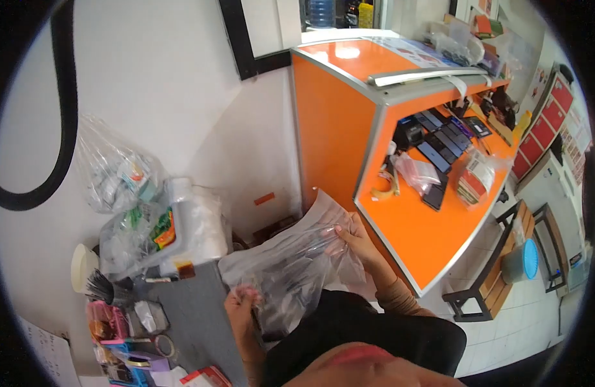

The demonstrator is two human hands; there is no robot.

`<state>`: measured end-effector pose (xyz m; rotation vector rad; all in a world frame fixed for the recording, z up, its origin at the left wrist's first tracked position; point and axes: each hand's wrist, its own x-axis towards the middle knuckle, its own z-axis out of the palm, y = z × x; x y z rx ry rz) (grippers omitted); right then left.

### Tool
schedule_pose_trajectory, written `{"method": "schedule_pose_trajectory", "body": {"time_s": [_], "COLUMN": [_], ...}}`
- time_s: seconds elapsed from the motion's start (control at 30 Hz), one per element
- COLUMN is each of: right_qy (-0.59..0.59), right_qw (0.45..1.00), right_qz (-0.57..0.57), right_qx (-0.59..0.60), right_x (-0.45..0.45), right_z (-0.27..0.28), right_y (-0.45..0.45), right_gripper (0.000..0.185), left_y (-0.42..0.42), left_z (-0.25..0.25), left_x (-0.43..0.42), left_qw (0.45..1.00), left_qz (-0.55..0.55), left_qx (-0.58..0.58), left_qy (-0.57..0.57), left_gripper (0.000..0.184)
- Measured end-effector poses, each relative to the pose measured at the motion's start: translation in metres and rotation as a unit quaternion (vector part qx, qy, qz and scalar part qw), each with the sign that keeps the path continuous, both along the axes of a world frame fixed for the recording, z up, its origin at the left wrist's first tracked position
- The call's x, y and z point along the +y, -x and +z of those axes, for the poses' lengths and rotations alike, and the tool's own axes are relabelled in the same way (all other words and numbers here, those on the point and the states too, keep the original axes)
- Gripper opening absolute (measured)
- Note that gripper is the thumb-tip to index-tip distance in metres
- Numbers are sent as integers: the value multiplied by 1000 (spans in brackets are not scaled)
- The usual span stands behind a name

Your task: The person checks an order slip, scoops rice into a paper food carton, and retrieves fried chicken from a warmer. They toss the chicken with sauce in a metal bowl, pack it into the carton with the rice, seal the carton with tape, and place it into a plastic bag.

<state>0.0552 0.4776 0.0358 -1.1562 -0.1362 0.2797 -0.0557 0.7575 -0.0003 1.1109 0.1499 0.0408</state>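
A clear plastic bag [288, 267] is stretched between my two hands in front of my body. My left hand [241, 306] pinches its lower left edge, thumb against fingers. At the upper right side of the bag, my right hand [359, 240] grips the plastic near its rim. Through the film I can make out folds and dim shapes, but cannot tell whether anything lies inside. The bag hangs over the edge of a grey table [197, 316], with an orange counter [336, 129] just beyond my right hand.
Clear bags of packets [117, 174] and a stack of white plastic [204, 216] stand on the table's far end. Nearer lie scissors [162, 345] and a pink basket [107, 319]. Several phones [439, 148] rest on the counter; a wooden bench [497, 274] stands right.
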Motion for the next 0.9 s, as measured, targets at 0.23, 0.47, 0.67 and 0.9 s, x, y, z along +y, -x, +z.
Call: {"method": "schedule_pose_trajectory", "body": {"time_s": [0.23,0.47,0.67,0.9], "right_qy": [450,37,-159,219], "right_qw": [831,990,975,949], "right_qz": [-167,119,52,-216], "right_qx": [-281,59,148,-75], "right_x": [-17,13,-29,-20], "right_z": [-12,-87,-54,-191], "right_y": [72,114,89,-10], "right_gripper": [27,8,25,27], "left_y": [39,36,26,76], "left_z": [-33,-70,-13,-10], "left_x": [-68,-99,-98,-97], "left_qw": [964,995,990,991], "left_qz": [207,25,94,-102], "left_qx": [4,4,46,21], "left_qy": [-169,-92,93,-82], "left_gripper": [11,12,11,21]}}
